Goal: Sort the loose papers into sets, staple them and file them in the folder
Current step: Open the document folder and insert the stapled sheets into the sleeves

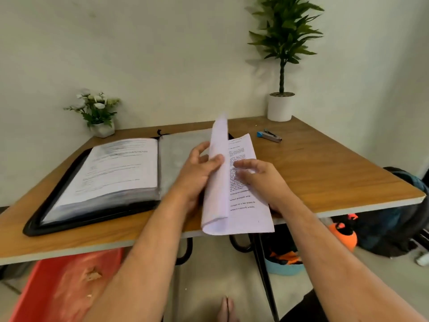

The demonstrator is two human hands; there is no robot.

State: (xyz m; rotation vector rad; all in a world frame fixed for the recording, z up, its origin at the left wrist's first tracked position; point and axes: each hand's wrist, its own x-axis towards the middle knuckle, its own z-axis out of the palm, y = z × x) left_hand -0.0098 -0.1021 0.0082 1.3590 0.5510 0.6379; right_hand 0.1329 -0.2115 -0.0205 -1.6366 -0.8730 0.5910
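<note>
A set of printed white papers [241, 182] lies at the table's front edge, its lower end past the rim. My left hand [197, 168] holds the top sheets [217, 173] curled up and over to the left, thumb on their face. Over the printed page underneath, my right hand [260, 180] rests with fingers loosely bent. The black folder [92, 182] lies open to the left, filed pages in sleeves on its left side and a clear sleeve [178, 149] on its right. A blue and silver stapler [269, 135] sits apart, further back on the right.
The wooden table [325, 163] stands against a white wall. A white-flower pot [99, 112] is at the back left, a tall green plant in a white pot [281, 105] at the back right. Under the table: a red bin [65, 287], bags and a blue basket.
</note>
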